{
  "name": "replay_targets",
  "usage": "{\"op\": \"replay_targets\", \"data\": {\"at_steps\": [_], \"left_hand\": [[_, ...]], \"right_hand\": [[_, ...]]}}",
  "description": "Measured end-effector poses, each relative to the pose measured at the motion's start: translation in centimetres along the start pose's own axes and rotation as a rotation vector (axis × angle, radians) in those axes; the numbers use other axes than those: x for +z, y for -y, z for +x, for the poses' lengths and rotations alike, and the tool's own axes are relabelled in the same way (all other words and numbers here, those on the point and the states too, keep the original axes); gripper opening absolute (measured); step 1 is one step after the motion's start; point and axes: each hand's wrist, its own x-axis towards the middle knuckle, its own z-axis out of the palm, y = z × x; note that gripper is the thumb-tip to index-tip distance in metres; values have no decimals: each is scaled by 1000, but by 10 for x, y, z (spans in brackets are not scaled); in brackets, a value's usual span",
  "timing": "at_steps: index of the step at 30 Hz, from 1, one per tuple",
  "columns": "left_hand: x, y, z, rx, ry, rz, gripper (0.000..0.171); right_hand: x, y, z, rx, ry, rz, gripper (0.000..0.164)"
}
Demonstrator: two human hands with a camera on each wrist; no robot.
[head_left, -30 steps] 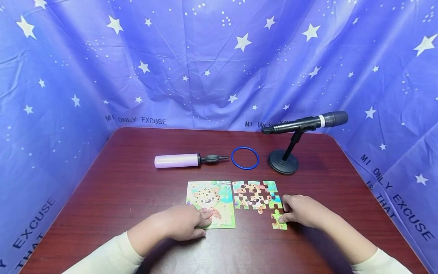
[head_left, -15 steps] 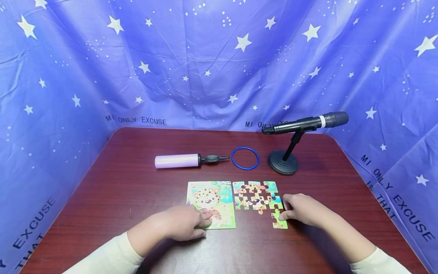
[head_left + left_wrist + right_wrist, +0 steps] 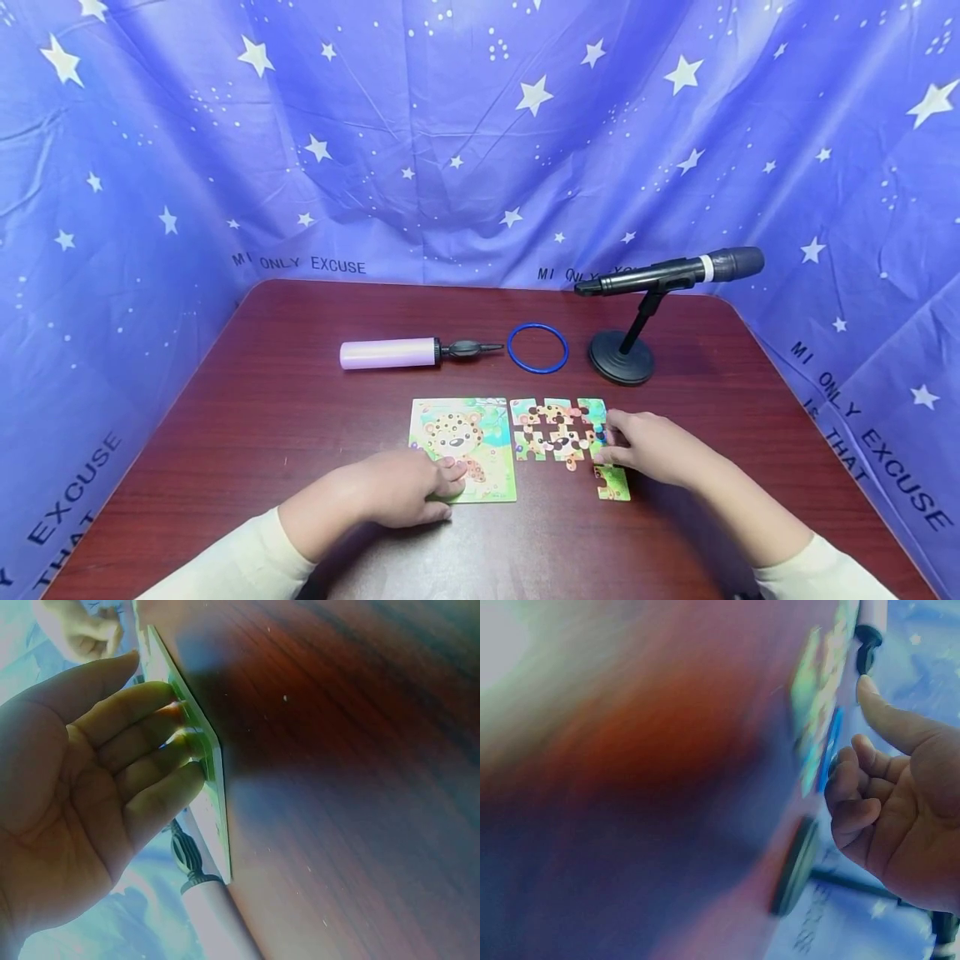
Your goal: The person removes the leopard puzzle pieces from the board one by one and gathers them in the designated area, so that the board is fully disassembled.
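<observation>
A square picture board (image 3: pixel 491 429) with a spotted cartoon leopard lies in front of me. My left hand (image 3: pixel 397 487) rests its straight fingers on the lower left of it; the left wrist view has those fingertips against the board's face. To the right is a partly joined jigsaw (image 3: pixel 555 412) of the same leopard. My right hand (image 3: pixel 652 450) is over its right edge, covering part of a side piece. Just below that hand sits a green corner piece (image 3: pixel 615 483). In the right wrist view the right hand's fingers curl loosely, thumb apart, with nothing seen between them.
Behind the puzzle lie a pale purple hand pump (image 3: pixel 390 353) with a black nozzle and a blue ring (image 3: pixel 538 372). A microphone (image 3: pixel 660 275) on a round-based stand (image 3: pixel 621 358) stands at the back right. Starry blue cloth (image 3: pixel 450 125) surrounds the table (image 3: pixel 285 400).
My right hand has left the green corner piece and moved up and left, onto the jigsaw's right edge. The left hand stays in place on the picture board.
</observation>
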Motion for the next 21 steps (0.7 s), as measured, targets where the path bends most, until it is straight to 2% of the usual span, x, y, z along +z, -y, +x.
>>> {"op": "replay_targets", "data": {"at_steps": [3,7,13,16,21], "left_hand": [[0,1,0,3,-5,-15,46],[1,2,1,16,-24,-34,44],[2,7,4,31,-69,-64,39],[3,9,5,44,-82,-74,37],[4,17,5,103,-137,-121,31]], "right_hand": [[-2,21,10,-60,-30,20,31],[4,57,26,-132,-24,78,33],[31,107,51,-255,58,134,32],[46,121,58,-268,90,119,29],[60,130,63,-283,37,24,19]]}}
